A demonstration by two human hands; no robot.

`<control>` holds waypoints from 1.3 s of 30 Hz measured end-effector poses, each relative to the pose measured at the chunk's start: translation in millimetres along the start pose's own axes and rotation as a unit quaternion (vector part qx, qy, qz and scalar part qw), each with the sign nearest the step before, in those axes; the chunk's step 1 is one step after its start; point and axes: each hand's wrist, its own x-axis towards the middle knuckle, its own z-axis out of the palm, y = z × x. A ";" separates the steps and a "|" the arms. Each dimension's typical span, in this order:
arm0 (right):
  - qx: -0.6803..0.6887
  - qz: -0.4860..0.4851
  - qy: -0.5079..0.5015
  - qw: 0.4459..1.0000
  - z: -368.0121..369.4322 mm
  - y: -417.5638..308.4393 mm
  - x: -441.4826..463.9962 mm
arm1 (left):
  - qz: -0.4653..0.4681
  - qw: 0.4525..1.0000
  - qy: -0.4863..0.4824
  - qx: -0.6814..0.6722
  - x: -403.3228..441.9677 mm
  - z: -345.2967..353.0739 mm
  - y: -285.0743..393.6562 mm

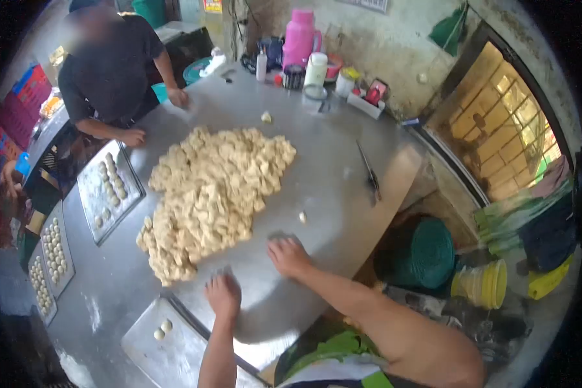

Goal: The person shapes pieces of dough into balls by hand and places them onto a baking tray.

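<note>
A large heap of dough pieces (213,187) covers the middle of the metal table (323,168). Just below the heap, my left hand (223,294) is over the table, its fingertips blurred by motion. To its right, my right hand (289,257) is low over the table, palm down, fingers also smeared. Whether either hand covers a piece of dough cannot be made out. Below and left of my left hand lies a tray (174,355) with two dough balls (163,329). One small dough piece (302,217) sits above my right hand.
Across the table stands a co-worker (110,71), hands near a tray of dough balls (87,187). More filled trays (58,252) lie at left. A dark long tool (370,178) is at right. A pink thermos (301,39) and jars stand along the back.
</note>
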 end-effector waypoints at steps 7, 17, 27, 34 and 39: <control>0.076 -0.040 0.053 0.995 -9.4 -38.3 -69.1 | 0.016 0.996 -0.053 -0.068 -53.1 -17.3 29.3; 0.058 0.007 -0.044 0.997 -0.8 -29.1 1.4 | 0.029 1.000 -0.006 -0.009 -1.4 0.8 12.7; 0.043 -0.041 -0.221 0.973 -34.2 5.5 -55.9 | 0.074 0.997 0.017 -0.005 -48.3 -27.9 -20.0; 0.051 0.126 -0.073 0.988 9.6 -37.1 20.9 | -0.042 0.999 0.024 0.018 27.8 1.5 22.4; 0.096 0.127 -0.129 0.979 -8.0 -23.3 -48.8 | 0.011 0.996 -0.065 -0.060 -53.2 -18.3 18.1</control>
